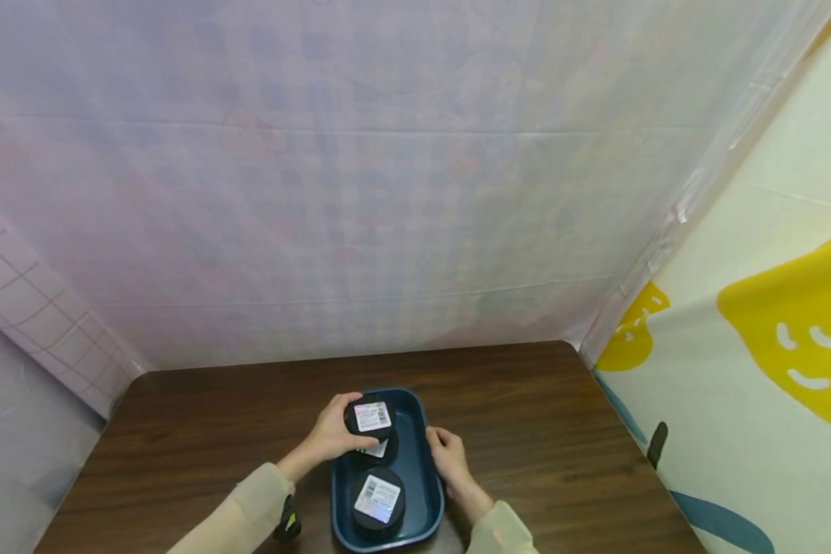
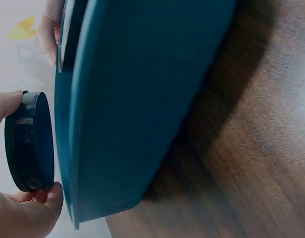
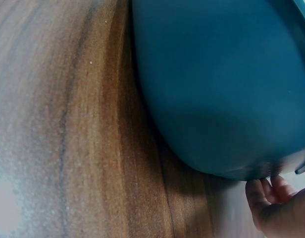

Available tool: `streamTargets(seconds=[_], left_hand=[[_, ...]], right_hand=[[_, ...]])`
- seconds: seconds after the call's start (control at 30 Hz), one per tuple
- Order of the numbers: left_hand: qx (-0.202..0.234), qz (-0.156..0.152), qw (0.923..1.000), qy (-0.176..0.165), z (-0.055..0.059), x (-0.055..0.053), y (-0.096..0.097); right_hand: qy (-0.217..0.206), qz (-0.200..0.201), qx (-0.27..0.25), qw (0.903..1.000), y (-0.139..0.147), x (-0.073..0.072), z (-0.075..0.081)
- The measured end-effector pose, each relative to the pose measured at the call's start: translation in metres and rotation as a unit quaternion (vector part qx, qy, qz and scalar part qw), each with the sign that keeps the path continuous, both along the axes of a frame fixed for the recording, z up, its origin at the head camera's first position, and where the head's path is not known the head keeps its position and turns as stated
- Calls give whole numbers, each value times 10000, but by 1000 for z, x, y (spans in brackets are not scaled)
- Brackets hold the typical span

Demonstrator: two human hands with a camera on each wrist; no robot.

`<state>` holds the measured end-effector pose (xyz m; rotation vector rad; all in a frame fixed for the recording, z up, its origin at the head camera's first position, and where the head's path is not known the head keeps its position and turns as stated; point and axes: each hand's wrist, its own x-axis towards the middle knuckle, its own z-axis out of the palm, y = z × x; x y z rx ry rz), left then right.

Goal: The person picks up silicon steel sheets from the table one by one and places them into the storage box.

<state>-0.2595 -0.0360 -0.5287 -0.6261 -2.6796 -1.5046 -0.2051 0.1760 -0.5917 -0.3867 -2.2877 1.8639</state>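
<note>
In the head view, my left hand (image 1: 332, 431) holds a round black case (image 1: 372, 416) with a white label, thumb and fingers at opposite sides of its edge. The left wrist view shows this black case (image 2: 31, 141) on edge, shallow and hollow on one side. It is above the far end of a dark blue tray (image 1: 418, 462), partly covering a second black round case (image 1: 388, 450). A third labelled black case (image 1: 378, 500) lies in the tray's near end. My right hand (image 1: 450, 458) grips the tray's right rim; in the right wrist view its fingers (image 3: 256, 193) touch the tray wall.
The tray stands on a dark wood-grain table (image 1: 540, 431). A pale checked curtain (image 1: 360, 231) hangs behind the table, and a white cloth with yellow figures (image 1: 796, 331) is at the right. A dark band (image 1: 287, 519) is on my left wrist.
</note>
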Motion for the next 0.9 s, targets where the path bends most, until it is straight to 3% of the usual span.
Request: streamTargets(seconds=[0.47, 0.9], left_hand=[[-234, -109, 9994, 233, -11, 3, 0], [-531, -334, 9979, 158, -12, 4, 0]], right_hand=[[29, 15, -85, 10000, -1, 2, 2], [-39, -28, -21, 10000, 0, 0, 1]])
